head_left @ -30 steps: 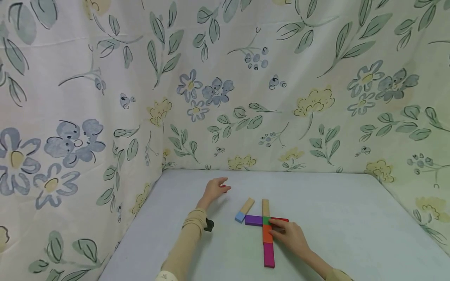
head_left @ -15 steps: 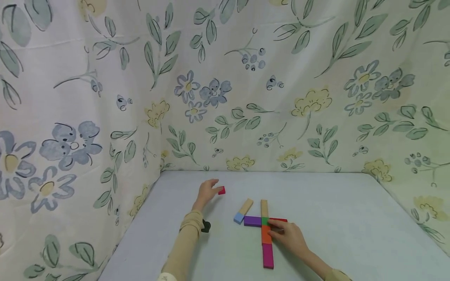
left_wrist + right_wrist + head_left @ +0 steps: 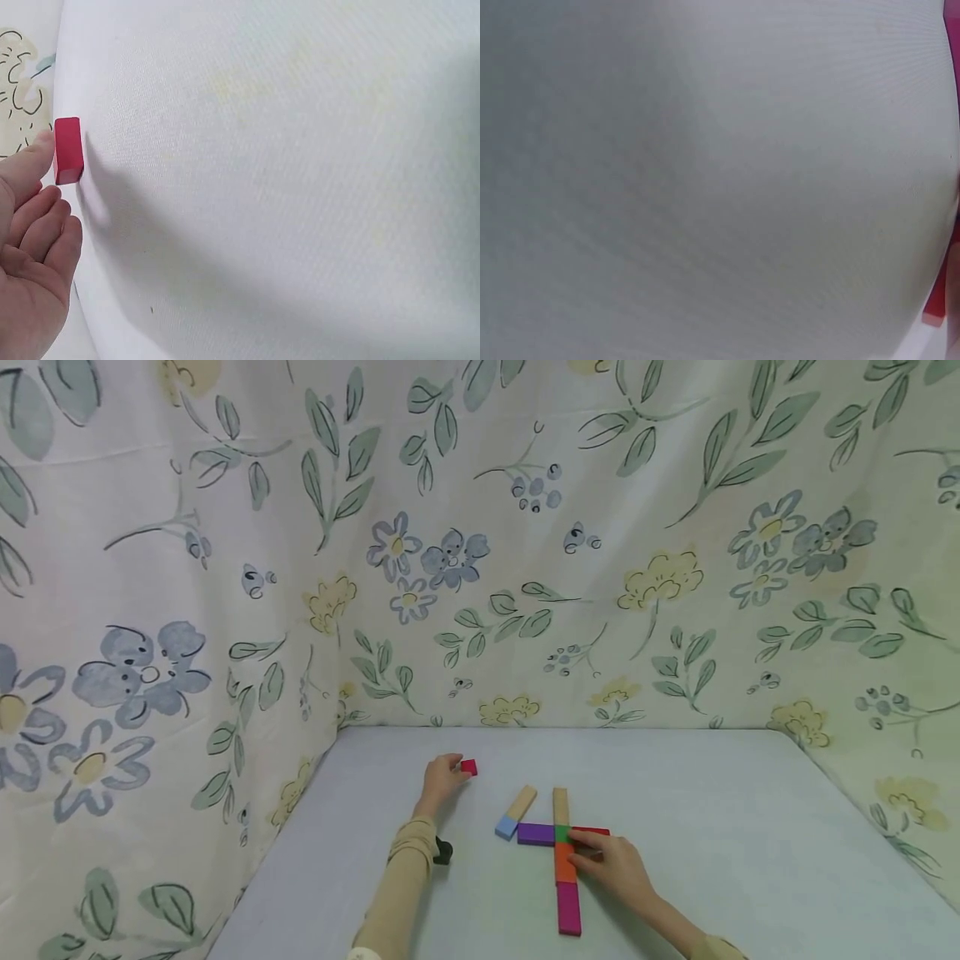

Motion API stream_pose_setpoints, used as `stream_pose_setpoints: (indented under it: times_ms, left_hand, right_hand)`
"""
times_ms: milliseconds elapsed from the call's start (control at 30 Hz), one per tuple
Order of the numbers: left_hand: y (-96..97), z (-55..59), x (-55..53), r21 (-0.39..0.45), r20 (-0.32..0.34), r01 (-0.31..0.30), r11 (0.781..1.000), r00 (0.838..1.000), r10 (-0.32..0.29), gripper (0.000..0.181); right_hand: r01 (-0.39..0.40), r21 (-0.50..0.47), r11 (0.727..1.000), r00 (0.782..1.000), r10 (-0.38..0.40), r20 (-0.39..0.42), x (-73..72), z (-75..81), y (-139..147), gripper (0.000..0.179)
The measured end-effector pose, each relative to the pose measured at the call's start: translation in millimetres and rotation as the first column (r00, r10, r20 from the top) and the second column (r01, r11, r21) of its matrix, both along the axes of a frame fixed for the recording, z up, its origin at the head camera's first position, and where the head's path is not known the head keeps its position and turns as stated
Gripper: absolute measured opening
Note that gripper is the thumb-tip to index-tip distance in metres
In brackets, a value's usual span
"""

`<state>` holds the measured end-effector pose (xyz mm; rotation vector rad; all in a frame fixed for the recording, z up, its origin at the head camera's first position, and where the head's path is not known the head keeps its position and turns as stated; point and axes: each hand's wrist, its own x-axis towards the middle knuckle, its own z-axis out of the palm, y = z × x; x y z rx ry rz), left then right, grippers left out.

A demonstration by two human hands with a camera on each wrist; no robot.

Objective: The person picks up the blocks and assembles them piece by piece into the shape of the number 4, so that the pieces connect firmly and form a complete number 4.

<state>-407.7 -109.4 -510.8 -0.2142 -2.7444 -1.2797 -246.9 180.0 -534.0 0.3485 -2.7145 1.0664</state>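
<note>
At the back left of the table, my left hand (image 3: 442,783) has its fingertips beside a small red block (image 3: 468,767). The left wrist view shows the same red block (image 3: 69,150) standing at the fingertips, with no finger wrapped round it. Coloured blocks form a cross: plain wood (image 3: 561,806), green (image 3: 562,833), orange (image 3: 565,862) and magenta (image 3: 568,908) in a line, purple (image 3: 536,834) to the left, red (image 3: 596,832) to the right. My right hand (image 3: 618,870) touches the green and orange blocks with its fingertips and partly covers the red arm.
Left of the cross, a slanted plain wood block (image 3: 522,800) meets a light blue block (image 3: 507,827) that is near the purple one. A floral curtain (image 3: 525,568) rises behind the white table (image 3: 712,793) and along its left side.
The left hand has drawn back slightly to the left and nearer, and the red block, mostly hidden before, now shows beside its fingers. My right hand stays at the cross.
</note>
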Motion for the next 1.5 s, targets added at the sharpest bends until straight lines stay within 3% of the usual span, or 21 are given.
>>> stream_pose_setpoints:
  times_ms: [533, 800, 1000, 1200, 1500]
  left_hand:
    - [3.4, -12.0, 0.0, -0.009, -0.085, -0.115, 0.993, 0.990, 0.114, 0.031]
    - [5.5, -12.3, 0.6, 0.012, -0.063, -0.134, 0.991, 0.989, 0.135, 0.030]
    - [9.7, -2.7, -1.2, 0.032, -0.097, -0.069, 0.997, 0.993, 0.072, 0.028]
    - [20.7, 7.9, -4.9, 0.053, -0.071, 0.009, 0.999, 0.997, -0.005, 0.030]
    - [43.6, 14.6, -2.0, 0.053, -0.122, 0.154, 0.987, 0.982, -0.147, 0.030]
  right_hand:
    - [-0.004, -0.010, 1.000, 1.000, 0.003, -0.006, 1.1, 4.1, -5.4, 0.034]
    - [-0.001, -0.012, 1.000, 1.000, 0.001, -0.001, 1.7, 3.6, -5.3, 0.034]
    - [0.004, -0.002, 1.000, 1.000, -0.004, -0.009, 1.6, 2.2, -2.1, 0.035]
    - [0.014, -0.008, 1.000, 1.000, -0.014, -0.016, 0.9, 1.7, -1.2, 0.034]
    - [0.020, -0.001, 1.000, 1.000, -0.020, -0.015, 1.4, 1.3, -1.2, 0.034]
